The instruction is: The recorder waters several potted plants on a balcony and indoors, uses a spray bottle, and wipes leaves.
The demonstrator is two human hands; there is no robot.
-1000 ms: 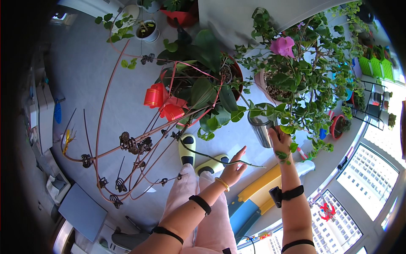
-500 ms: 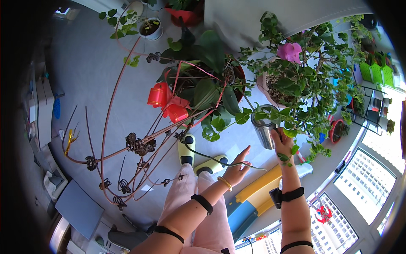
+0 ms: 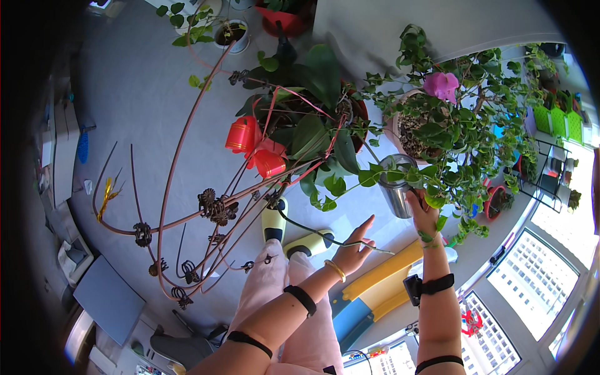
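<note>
The left hand point(image 3: 354, 253) is pointing up and right, fingers spread wide and gripping nothing visible, a thin green stem point(image 3: 312, 230) crossing it. The metal cup point(image 3: 395, 199) is occupying the space near the pale pot point(image 3: 392, 128); the right hand point(image 3: 425, 214) is clasping its right side, fingers curled, partly leaf-covered.

Wide fisheye view, downward from head

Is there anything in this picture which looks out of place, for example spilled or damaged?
I see no spill or clear damage. Two things look a little odd: a leafy vine crosses over the mouth of the metal cup in the right hand, and the long brown stems carry dark clips but no blooms.
</note>
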